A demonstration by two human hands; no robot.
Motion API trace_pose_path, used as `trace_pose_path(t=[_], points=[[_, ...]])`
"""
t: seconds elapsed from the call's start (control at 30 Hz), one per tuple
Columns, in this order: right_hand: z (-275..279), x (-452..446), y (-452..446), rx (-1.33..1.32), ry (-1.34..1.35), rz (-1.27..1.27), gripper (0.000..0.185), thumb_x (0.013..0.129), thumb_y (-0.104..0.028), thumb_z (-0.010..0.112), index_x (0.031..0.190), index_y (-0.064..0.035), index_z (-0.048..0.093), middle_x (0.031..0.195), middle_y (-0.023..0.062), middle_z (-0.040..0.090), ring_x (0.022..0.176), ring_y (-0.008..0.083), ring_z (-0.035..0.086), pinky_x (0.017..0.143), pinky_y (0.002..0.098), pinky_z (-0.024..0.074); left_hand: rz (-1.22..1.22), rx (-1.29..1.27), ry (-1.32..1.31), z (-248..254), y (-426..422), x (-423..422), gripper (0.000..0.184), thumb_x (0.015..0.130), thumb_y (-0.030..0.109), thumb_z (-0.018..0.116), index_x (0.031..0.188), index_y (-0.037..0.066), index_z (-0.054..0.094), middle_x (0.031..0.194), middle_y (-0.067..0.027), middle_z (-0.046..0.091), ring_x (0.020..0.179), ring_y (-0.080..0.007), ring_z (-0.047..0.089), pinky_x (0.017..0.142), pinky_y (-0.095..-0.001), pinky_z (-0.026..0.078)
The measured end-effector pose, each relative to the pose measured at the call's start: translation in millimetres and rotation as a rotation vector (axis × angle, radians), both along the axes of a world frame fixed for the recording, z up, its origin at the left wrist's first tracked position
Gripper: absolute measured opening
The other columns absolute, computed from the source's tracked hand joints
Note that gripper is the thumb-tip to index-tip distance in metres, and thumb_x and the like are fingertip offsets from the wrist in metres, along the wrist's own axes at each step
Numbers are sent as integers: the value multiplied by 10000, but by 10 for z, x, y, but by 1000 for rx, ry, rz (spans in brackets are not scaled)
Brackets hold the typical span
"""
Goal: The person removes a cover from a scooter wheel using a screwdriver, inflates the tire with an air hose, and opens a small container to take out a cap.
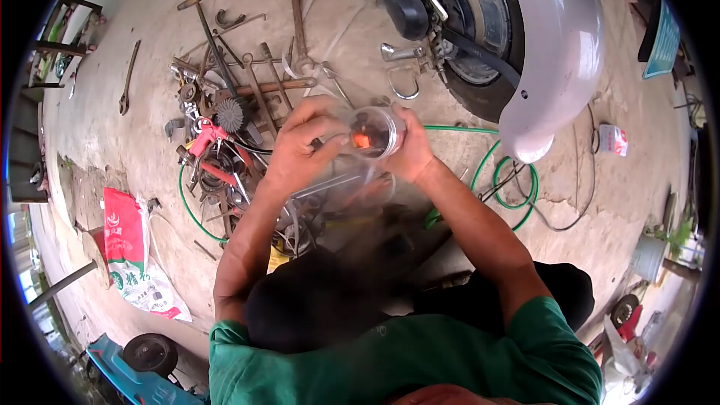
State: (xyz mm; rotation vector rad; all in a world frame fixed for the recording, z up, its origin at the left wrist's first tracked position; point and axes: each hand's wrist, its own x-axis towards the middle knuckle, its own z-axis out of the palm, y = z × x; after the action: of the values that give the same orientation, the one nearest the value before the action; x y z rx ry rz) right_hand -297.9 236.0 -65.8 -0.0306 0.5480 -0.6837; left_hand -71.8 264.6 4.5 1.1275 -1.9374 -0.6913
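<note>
My right hand (409, 148) grips a clear plastic jar (388, 126) from its right side, with the round mouth facing up toward me. Inside the jar lie dark small pieces and something orange (362, 140). Close against the jar's left side is my left hand (306, 148), its fingers curled and pinched together. A small dark item seems to show between those fingertips, too small to name. Below the hands, a pile of tools and metal parts (247, 105) spreads over the floor, with a red-handled tool (206, 137) among it.
A scooter's rear wheel (480, 22) and pale fender (559, 52) stand at the upper right. A green hose (534, 187) coils on the concrete floor. Wrenches (130, 79) lie to the left, and a red and white sack (131, 247) lies at the lower left.
</note>
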Motion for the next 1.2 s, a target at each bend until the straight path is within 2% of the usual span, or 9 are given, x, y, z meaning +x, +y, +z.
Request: trace_pose_path(t=[0.1,0.27,0.33,0.47,0.63,0.77,0.97,1.1,1.2], points=[[12,-3,3,29,-76,13,667,994,-559,471,1378,-27,590,1322,159,675,1195,325,662,1063,534,507,33,72,-169,74,93,-107,234,812,-5,777,1038,52,757,1321,-115,613,1085,-255,657,903,-363,560],[-43,-73,7,-53,-223,34,672,971,-512,453,1411,-19,577,1344,177,666,1235,337,636,1095,524,469,-13,15,-396,215,174,-183,313,855,140,786,1162,115,732,1431,-126,558,1271,-348,594,1008,-436,547],[-100,-119,-1,-33,-333,53,666,957,-483,455,1417,-14,569,1360,185,660,1235,349,636,1099,512,466,-6,32,-394,249,219,-244,307,855,158,789,1152,107,730,1431,-126,557,1274,-352,588,1028,-441,533],[-159,-126,-3,-63,-298,38,656,956,-481,461,1405,-17,575,1338,178,671,1223,343,644,1089,505,478,7,68,-415,286,239,-324,301,853,174,791,1135,96,723,1433,-134,554,1277,-365,579,1053,-450,512],[-154,-78,4,-101,-143,23,602,960,-475,473,1345,-34,613,1292,157,690,1191,324,657,1055,507,499,66,90,-348,173,230,-409,237,842,161,796,1049,61,736,1391,-155,586,1243,-370,590,1038,-446,505],[-175,-86,-2,-83,-157,42,577,963,-487,480,1307,-51,633,1270,137,697,1164,315,662,1036,506,508,92,14,-204,-47,193,-444,213,834,176,770,1016,67,760,1311,-153,616,1205,-374,592,999,-471,515],[-73,-86,-6,-2,-244,16,587,952,-504,491,1306,-59,639,1290,130,692,1176,315,655,1039,507,507,117,167,132,-108,166,-363,171,890,77,765,1053,29,751,1300,-150,636,1205,-298,617,1024,-382,488],[-95,-99,-14,-24,-273,40,596,944,-485,519,1318,-35,633,1295,149,689,1196,322,650,1082,509,489,140,138,151,-23,174,-362,162,930,64,729,1083,18,756,1291,-143,636,1190,-254,623,1013,-362,488],[-71,-32,31,-87,-63,14,593,941,-508,543,1293,-46,660,1295,129,692,1177,313,650,1050,500,498,131,141,201,-6,169,-356,163,947,56,709,1098,13,754,1294,-140,636,1185,-234,622,1013,-349,487]])
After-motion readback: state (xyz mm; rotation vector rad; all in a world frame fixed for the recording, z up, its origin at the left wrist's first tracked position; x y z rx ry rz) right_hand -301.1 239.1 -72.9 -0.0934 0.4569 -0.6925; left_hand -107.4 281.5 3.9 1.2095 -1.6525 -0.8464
